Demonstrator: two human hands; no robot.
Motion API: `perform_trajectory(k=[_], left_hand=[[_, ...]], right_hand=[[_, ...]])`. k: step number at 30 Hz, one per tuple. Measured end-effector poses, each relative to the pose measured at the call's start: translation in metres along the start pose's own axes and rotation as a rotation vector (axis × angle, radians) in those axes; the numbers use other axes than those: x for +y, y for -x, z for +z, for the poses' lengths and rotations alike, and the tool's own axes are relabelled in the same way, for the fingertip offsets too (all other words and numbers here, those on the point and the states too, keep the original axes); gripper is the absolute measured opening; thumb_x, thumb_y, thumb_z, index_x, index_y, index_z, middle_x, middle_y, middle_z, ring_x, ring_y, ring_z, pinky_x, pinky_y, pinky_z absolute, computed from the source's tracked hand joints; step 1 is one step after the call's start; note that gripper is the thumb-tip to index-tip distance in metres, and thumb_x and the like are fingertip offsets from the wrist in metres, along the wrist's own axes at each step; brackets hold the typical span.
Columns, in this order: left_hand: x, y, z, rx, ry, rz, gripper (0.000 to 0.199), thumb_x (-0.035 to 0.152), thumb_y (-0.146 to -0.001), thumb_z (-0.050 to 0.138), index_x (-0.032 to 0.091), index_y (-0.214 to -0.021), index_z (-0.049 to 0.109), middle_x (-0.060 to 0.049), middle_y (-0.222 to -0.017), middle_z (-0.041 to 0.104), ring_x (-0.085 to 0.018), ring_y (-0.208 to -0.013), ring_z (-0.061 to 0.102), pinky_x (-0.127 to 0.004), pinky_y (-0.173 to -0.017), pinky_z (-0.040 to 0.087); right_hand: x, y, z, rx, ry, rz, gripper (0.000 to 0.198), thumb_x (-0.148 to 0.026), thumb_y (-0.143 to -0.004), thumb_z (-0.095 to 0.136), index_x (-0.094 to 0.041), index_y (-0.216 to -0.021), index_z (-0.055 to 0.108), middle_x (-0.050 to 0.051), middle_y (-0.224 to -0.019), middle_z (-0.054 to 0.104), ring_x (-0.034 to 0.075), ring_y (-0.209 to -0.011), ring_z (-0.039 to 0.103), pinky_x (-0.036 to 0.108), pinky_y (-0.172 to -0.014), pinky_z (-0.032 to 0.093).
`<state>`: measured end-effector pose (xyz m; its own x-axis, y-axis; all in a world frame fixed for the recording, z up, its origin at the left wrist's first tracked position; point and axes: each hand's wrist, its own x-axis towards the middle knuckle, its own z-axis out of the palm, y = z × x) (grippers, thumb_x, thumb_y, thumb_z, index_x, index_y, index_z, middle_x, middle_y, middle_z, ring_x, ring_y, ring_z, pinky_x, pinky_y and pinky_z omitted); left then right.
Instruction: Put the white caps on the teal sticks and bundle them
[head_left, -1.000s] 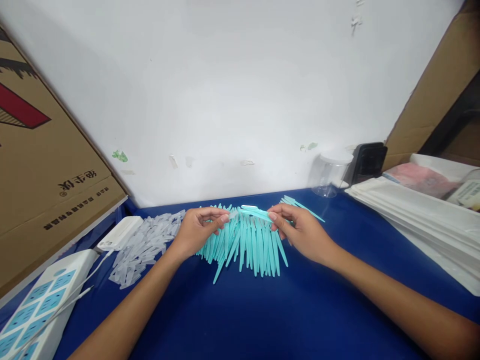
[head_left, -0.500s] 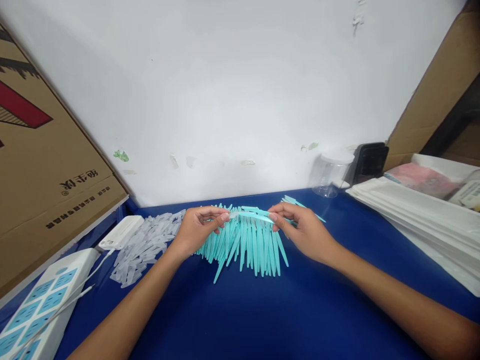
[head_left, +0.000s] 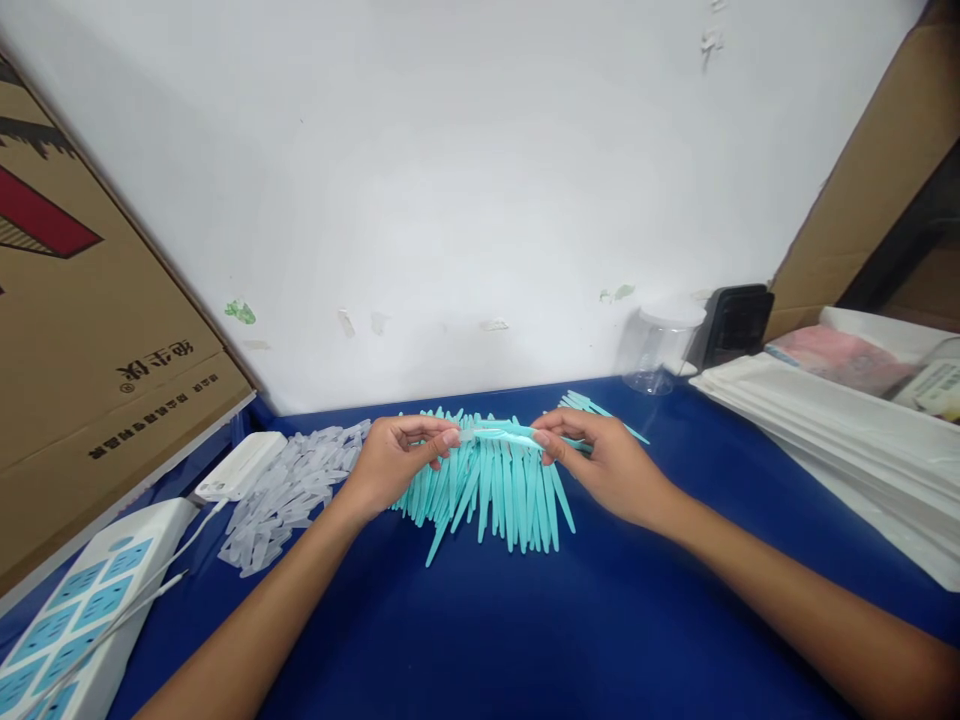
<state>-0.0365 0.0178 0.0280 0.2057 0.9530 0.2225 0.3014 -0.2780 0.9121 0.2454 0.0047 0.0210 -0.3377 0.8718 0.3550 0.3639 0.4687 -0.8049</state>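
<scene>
My left hand (head_left: 397,458) pinches a small translucent blade cap (head_left: 466,435) between thumb and fingertips. Held level in the closed fingers of my right hand (head_left: 609,462) is a slim turquoise eyebrow razor (head_left: 504,431), its far end at the cap. Whether the cap sits on the blade or only touches it, I cannot tell. Just below and behind both hands lies a pile of turquoise eyebrow razors (head_left: 517,495), most with handles toward me. A heap of translucent caps (head_left: 296,485) is left of my left hand.
On the left are a white power strip (head_left: 127,600), a white adapter with a cable (head_left: 244,465) and a large cardboard box (head_left: 112,330). A clear jar (head_left: 660,350), a black object (head_left: 739,325) and stacked white sheets (head_left: 825,430) stand right. Several more razors (head_left: 589,403) lie behind my right hand.
My right hand has shifted slightly left with the razor, bringing it closer to the cap. The razor lies more in line with the cap now. My left hand has barely moved.
</scene>
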Motion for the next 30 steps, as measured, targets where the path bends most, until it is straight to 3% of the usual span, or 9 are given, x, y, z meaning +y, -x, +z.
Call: perform_trajectory(k=[22, 30], left_hand=[[0.0024, -0.0006, -0.0022, 0.023, -0.023, 0.004, 0.026, 0.042, -0.080, 0.080, 0.018, -0.090, 0.081, -0.007, -0.085, 0.078, -0.016, -0.065, 0.065, -0.029, -0.058, 0.058], [0.0064, 0.0017, -0.0003, -0.064, -0.048, 0.007, 0.026, 0.043, -0.082, 0.078, 0.018, -0.088, 0.081, -0.008, -0.088, 0.078, -0.017, -0.069, 0.066, -0.030, -0.061, 0.058]], right_hand=[[-0.0010, -0.0001, -0.0031, -0.006, -0.017, -0.002, 0.028, -0.045, -0.099, 0.055, -0.021, -0.103, 0.069, 0.004, -0.089, 0.076, 0.020, -0.079, 0.069, 0.032, -0.075, 0.049], [-0.0038, 0.0003, -0.0032, -0.048, -0.020, -0.006, 0.025, -0.042, -0.100, 0.055, -0.021, -0.101, 0.068, 0.003, -0.083, 0.074, 0.019, -0.078, 0.068, 0.031, -0.076, 0.048]])
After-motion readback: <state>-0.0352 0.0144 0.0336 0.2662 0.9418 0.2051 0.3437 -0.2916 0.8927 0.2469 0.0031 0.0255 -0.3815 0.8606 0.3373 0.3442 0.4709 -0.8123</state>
